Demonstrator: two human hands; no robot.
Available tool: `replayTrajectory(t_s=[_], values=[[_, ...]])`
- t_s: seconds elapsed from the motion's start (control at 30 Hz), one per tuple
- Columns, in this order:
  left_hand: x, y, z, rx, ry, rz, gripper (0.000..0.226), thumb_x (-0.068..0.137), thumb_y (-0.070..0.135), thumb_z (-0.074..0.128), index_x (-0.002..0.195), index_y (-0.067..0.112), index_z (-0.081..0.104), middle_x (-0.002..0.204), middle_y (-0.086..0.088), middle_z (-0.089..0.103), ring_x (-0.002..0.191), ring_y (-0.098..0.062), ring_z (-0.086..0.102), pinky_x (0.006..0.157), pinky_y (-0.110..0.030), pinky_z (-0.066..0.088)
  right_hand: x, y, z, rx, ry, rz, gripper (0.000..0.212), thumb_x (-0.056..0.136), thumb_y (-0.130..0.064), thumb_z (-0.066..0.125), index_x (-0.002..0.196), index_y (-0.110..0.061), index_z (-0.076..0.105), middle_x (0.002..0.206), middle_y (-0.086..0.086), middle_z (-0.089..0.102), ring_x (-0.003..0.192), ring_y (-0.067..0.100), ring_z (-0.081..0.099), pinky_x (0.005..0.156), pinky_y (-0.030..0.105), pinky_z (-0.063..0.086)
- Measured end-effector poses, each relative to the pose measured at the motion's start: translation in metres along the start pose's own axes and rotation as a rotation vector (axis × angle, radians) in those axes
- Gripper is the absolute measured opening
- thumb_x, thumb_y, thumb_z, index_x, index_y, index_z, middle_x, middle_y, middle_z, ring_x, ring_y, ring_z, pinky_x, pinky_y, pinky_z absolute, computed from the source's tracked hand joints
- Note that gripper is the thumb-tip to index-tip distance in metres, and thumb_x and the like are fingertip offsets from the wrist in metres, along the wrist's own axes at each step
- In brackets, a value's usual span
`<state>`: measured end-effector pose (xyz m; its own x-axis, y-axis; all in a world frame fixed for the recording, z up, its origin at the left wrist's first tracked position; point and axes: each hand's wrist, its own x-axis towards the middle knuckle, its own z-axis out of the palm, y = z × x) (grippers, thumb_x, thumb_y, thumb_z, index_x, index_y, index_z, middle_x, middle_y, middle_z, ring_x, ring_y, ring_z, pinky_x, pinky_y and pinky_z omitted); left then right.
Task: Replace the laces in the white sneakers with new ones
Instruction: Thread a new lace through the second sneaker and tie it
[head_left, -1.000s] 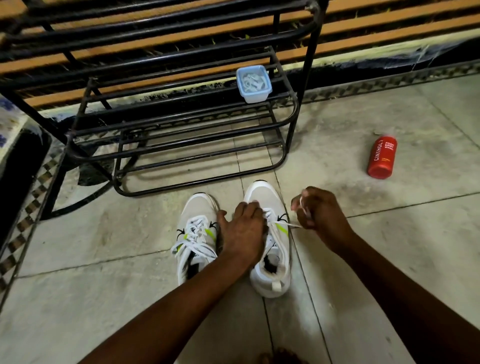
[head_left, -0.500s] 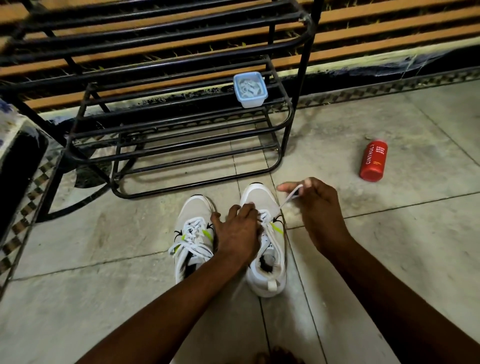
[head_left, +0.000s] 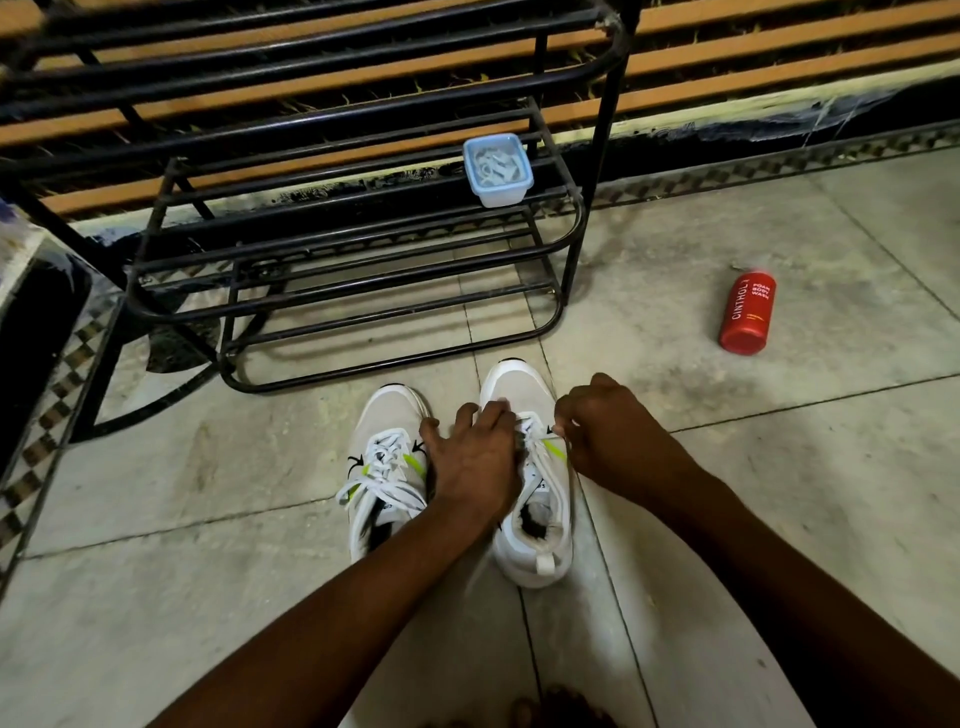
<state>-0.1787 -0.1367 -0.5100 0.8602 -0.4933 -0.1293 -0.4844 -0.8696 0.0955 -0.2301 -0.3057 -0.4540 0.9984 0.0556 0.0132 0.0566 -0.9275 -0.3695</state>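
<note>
On floor — two sneakers (head_left: 457, 478), two hands (head_left: 475, 457)

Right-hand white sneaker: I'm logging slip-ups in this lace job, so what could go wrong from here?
1. The right hand pinches the thin white lace close to the eyelets; a short grip may slip.
2. The left hand only presses on the right-hand white sneaker, so a hard tug might shift it on the smooth tiled floor.
</note>
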Motion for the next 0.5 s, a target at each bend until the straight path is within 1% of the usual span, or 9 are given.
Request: replayTrajectory(t_s=[0.07, 0.1, 0.17, 0.2, 0.3, 0.37, 0.43, 0.47, 0.5], values=[[0.000, 0.000, 0.000, 0.006, 0.001, 0.002, 0.056, 0.094, 0.038, 0.058, 0.147, 0.029, 0.044, 0.160, 0.011, 0.033, 0.142, -0.022, 0.036, 0.112, -0.063, 0.023, -0.001, -0.006, -0.002, -0.149, 0.026, -0.015, 0.011, 0.089, -0.020, 0.057, 0.084, -0.016, 0.066, 0.084, -0.004, 0.065, 0.094, 0.022, 0.050, 0.072, 0.034, 0.028], [0.000, 0.000, 0.000, 0.006, 0.002, 0.003, 0.056, 0.093, 0.038, 0.059, 0.147, 0.029, 0.045, 0.160, 0.011, 0.034, 0.142, -0.022, 0.036, 0.112, -0.063, 0.023, -0.002, -0.007, -0.004, -0.202, 0.048, 0.008, 0.010, 0.089, -0.024, 0.057, 0.084, -0.021, 0.065, 0.083, -0.006, 0.062, 0.097, 0.018, 0.048, 0.073, 0.034, 0.024], [0.000, 0.000, 0.000, -0.005, 0.000, 0.003, 0.055, 0.094, 0.038, 0.059, 0.146, 0.029, 0.045, 0.159, 0.012, 0.034, 0.142, -0.022, 0.036, 0.112, -0.063, 0.023, -0.004, -0.006, -0.007, -0.242, 0.069, 0.059, 0.008, 0.088, -0.027, 0.059, 0.082, -0.025, 0.063, 0.080, -0.009, 0.058, 0.099, 0.014, 0.045, 0.074, 0.035, 0.018], [0.000, 0.000, 0.000, -0.015, -0.003, 0.004, 0.055, 0.094, 0.038, 0.059, 0.146, 0.029, 0.045, 0.160, 0.012, 0.034, 0.142, -0.021, 0.036, 0.112, -0.064, 0.023, -0.005, -0.005, -0.008, -0.252, 0.069, 0.071, 0.009, 0.088, -0.027, 0.058, 0.081, -0.025, 0.063, 0.079, -0.010, 0.057, 0.099, 0.012, 0.045, 0.074, 0.036, 0.017], [0.000, -0.001, 0.000, -0.073, -0.028, 0.010, 0.054, 0.093, 0.036, 0.059, 0.145, 0.031, 0.046, 0.161, 0.014, 0.032, 0.144, -0.019, 0.033, 0.112, -0.064, 0.023, -0.009, -0.002, -0.010, -0.238, 0.078, 0.068, 0.011, 0.089, -0.027, 0.057, 0.081, -0.027, 0.064, 0.080, -0.010, 0.061, 0.100, 0.008, 0.050, 0.082, 0.039, 0.021], [0.001, -0.006, 0.000, -0.195, -0.045, -0.016, 0.049, 0.095, 0.034, 0.059, 0.143, 0.032, 0.050, 0.161, 0.016, 0.033, 0.146, -0.016, 0.032, 0.114, -0.062, 0.023, -0.011, -0.001, -0.011, -0.134, 0.145, 0.034, 0.008, 0.087, -0.023, 0.062, 0.082, -0.028, 0.066, 0.081, -0.010, 0.064, 0.095, 0.008, 0.058, 0.087, 0.039, 0.024], [0.005, -0.010, -0.005, -0.438, -0.052, -0.057, 0.043, 0.095, 0.026, 0.062, 0.139, 0.028, 0.059, 0.157, 0.014, 0.043, 0.144, -0.015, 0.038, 0.117, -0.057, 0.028, -0.010, 0.001, -0.016, 0.075, 0.199, -0.006, 0.007, 0.086, -0.017, 0.069, 0.085, -0.024, 0.068, 0.081, -0.009, 0.066, 0.085, 0.014, 0.064, 0.084, 0.037, 0.038], [0.007, -0.012, -0.009, -0.583, -0.036, -0.079, 0.042, 0.093, 0.019, 0.065, 0.134, 0.024, 0.064, 0.152, 0.011, 0.050, 0.141, -0.014, 0.044, 0.117, -0.052, 0.033, -0.008, 0.002, -0.019, 0.192, 0.225, -0.026, 0.007, 0.085, -0.013, 0.072, 0.086, -0.020, 0.069, 0.081, -0.007, 0.067, 0.080, 0.017, 0.066, 0.079, 0.035, 0.045], [0.009, -0.012, -0.015, -0.717, -0.008, -0.101, 0.042, 0.089, 0.010, 0.067, 0.130, 0.022, 0.068, 0.145, 0.008, 0.058, 0.135, -0.011, 0.051, 0.115, -0.043, 0.039, -0.006, 0.002, -0.020, 0.290, 0.253, -0.037, 0.008, 0.084, -0.010, 0.073, 0.087, -0.016, 0.069, 0.081, -0.004, 0.068, 0.077, 0.018, 0.066, 0.075, 0.035, 0.049]])
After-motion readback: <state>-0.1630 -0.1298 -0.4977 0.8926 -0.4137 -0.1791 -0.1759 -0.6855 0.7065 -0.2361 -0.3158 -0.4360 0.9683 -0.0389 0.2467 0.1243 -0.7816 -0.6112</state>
